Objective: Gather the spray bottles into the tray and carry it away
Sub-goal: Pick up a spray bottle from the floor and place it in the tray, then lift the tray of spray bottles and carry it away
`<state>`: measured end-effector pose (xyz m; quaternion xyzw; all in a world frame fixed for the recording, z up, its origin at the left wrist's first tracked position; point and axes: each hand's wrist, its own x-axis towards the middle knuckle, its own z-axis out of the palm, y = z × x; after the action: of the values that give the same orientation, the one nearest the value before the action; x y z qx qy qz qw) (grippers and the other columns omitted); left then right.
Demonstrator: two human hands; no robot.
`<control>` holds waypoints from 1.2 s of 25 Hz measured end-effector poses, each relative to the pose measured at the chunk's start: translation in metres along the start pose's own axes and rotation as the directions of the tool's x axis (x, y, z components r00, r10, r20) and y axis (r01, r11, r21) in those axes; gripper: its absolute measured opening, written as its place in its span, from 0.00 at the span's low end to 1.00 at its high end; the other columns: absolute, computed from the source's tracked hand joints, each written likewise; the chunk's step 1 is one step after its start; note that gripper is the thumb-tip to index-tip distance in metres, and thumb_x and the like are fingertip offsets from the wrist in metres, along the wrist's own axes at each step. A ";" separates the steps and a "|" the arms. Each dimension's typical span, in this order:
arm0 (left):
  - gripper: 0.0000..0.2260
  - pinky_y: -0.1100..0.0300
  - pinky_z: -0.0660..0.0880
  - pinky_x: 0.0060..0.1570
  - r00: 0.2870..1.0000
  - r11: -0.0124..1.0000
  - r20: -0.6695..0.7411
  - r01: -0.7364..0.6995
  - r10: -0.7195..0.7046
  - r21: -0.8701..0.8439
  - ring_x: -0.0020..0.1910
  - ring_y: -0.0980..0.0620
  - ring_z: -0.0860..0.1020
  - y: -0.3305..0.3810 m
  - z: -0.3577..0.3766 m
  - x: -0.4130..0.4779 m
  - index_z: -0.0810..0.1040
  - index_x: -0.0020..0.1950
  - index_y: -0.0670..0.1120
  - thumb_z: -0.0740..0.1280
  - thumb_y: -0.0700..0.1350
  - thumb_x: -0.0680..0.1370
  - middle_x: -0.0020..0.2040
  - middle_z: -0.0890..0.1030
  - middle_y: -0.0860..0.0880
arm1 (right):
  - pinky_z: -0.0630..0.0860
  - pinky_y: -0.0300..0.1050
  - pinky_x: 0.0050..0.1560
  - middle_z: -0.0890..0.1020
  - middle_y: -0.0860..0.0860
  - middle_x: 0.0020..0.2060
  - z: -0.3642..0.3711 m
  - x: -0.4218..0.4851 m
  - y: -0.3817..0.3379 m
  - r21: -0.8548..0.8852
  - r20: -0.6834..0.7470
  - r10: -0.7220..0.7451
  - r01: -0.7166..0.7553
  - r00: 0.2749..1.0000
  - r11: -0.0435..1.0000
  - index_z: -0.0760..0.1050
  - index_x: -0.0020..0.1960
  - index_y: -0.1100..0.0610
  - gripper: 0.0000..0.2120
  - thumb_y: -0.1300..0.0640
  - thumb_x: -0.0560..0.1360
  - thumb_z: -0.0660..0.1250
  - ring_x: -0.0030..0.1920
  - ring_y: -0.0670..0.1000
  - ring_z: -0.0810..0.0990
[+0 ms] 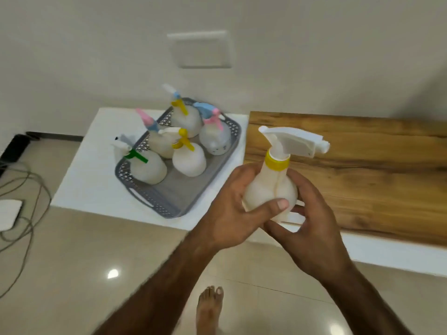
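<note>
A white spray bottle with a yellow collar and white trigger head is held upright in the air in front of the counter. My left hand wraps its left side, thumb across the front. My right hand cups its right side and base. To the left, a grey perforated tray sits on the white counter and holds several round white spray bottles with yellow, green, pink and blue trigger parts. The near right part of the tray floor is bare.
A wooden board covers the counter to the right of the tray. The white counter ends at its left and front edges above a glossy tiled floor. Cables and a white object lie on the floor at left. My bare foot stands below.
</note>
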<state>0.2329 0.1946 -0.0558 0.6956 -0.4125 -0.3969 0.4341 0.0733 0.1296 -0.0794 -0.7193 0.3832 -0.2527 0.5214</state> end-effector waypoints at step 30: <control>0.22 0.50 0.80 0.60 0.886 0.867 -0.420 0.355 -0.194 0.349 0.63 0.44 0.83 -0.150 -0.161 -0.005 0.77 0.71 0.52 0.74 0.52 0.78 0.64 0.84 0.50 | 0.77 0.55 0.61 0.83 0.54 0.59 0.229 0.079 -0.005 -0.643 0.326 -0.083 0.285 0.942 0.711 0.76 0.69 0.58 0.30 0.48 0.71 0.72 0.58 0.58 0.81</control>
<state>0.4125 0.2867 -0.1450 0.8864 -0.2926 -0.2193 0.2837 0.2952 0.1936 -0.1531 -0.9224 0.2991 -0.0439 0.2406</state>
